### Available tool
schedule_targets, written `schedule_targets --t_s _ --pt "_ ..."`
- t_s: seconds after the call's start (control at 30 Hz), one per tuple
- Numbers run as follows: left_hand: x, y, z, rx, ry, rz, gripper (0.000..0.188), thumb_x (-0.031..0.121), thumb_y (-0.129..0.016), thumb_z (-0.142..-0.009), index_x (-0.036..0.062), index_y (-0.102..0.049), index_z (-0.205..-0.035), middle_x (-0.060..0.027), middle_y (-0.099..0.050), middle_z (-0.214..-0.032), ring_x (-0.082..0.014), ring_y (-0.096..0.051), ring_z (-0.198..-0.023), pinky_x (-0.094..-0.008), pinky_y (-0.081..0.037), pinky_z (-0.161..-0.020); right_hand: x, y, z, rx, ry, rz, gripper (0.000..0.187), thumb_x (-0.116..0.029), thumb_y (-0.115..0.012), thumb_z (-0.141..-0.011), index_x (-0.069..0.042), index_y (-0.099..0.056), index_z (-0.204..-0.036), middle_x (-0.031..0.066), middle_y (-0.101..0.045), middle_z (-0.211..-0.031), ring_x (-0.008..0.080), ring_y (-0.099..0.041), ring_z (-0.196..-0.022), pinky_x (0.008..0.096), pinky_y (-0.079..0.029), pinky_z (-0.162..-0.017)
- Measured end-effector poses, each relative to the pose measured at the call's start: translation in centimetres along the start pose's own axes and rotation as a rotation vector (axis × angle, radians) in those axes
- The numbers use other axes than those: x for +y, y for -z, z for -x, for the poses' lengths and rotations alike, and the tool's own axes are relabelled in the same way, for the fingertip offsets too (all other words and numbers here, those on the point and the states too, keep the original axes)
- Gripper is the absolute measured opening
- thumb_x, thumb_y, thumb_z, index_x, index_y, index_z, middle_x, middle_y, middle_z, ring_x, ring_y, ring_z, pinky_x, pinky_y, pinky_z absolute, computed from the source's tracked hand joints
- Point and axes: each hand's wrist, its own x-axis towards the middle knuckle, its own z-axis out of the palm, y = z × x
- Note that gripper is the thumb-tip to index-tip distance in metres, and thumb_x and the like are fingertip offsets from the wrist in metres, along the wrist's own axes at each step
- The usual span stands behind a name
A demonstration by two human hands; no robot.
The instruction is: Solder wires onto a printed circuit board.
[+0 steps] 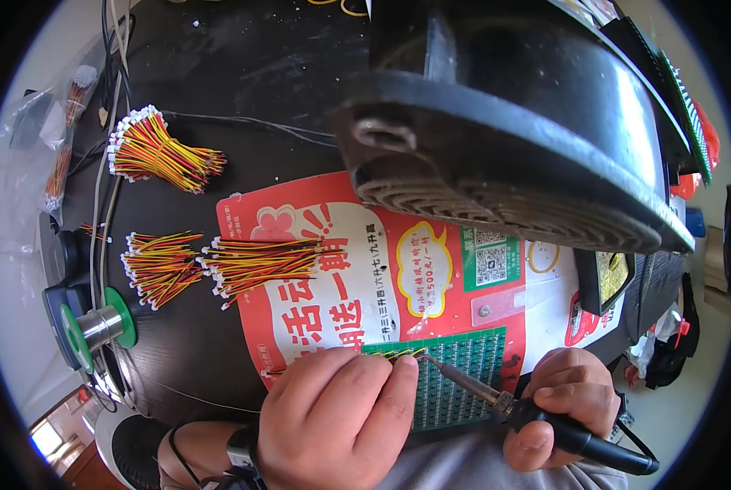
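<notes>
My right hand (574, 404) is closed around the black handle of a soldering iron (471, 382). The iron's tip points left, onto the top edge of a green circuit board panel (459, 392) with many small repeated units. My left hand (333, 416) is closed, its fingertips pinched beside the tip; what they hold is hidden. Yellow and dark wires (398, 353) show on the board just beyond those fingers. A thin strand runs from the left toward this hand. The panel's lower left part is covered by my left hand.
Two loose piles of connector leads (165, 265) and a tied bundle (165, 151) lie left. A solder spool (100, 328) stands near the left edge. Under the panel is a red and white printed sheet (324, 196). A large black fan-like housing (504, 155) overhangs the right; a yellow sponge holder (610, 278) sits beneath.
</notes>
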Motion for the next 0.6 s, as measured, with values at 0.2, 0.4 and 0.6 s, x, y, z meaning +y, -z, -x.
schedule_targets --t_s 0.2,0.4,0.6 --pt "-0.1 0.4 -0.3 -0.039 -0.047 -0.022 0.027 -0.01 -0.07 -0.067 -0.0078 -0.068 -0.094 -0.0088 -0.058 -0.075 -0.0221 -0.057 -0.06 -0.0334 -0.048 -0.053 -0.1 -0.4 -0.1 0.183 -0.028 -0.031 0.037 -0.038 -0.066 -0.09 -0.006 -0.05 -0.086 0.0019 -0.044 -0.059 0.0106 -0.047 -0.047 0.0229 -0.034 -0.04" --pt "-0.1 -0.3 0.2 0.02 -0.029 -0.015 0.02 -0.008 -0.069 -0.068 -0.0074 -0.068 -0.088 -0.0098 -0.058 -0.075 -0.0236 -0.059 -0.06 -0.0342 -0.05 -0.054 0.2 0.2 0.3 0.188 0.021 -0.014 0.037 -0.038 -0.064 -0.091 -0.004 -0.048 -0.088 0.0032 -0.044 -0.061 0.0117 -0.045 -0.048 0.0236 -0.034 -0.041" --pt "-1.4 5.6 -1.5 0.124 0.241 -0.226 0.017 -0.007 -0.071 -0.067 0.0006 -0.07 -0.083 -0.0121 -0.061 -0.078 -0.0295 -0.06 -0.067 -0.0387 -0.047 -0.059 -0.1 0.9 0.6 0.148 0.015 0.019 0.036 -0.037 -0.062 -0.092 -0.004 -0.048 -0.089 0.0036 -0.044 -0.061 0.0125 -0.045 -0.05 0.0258 -0.036 -0.047"
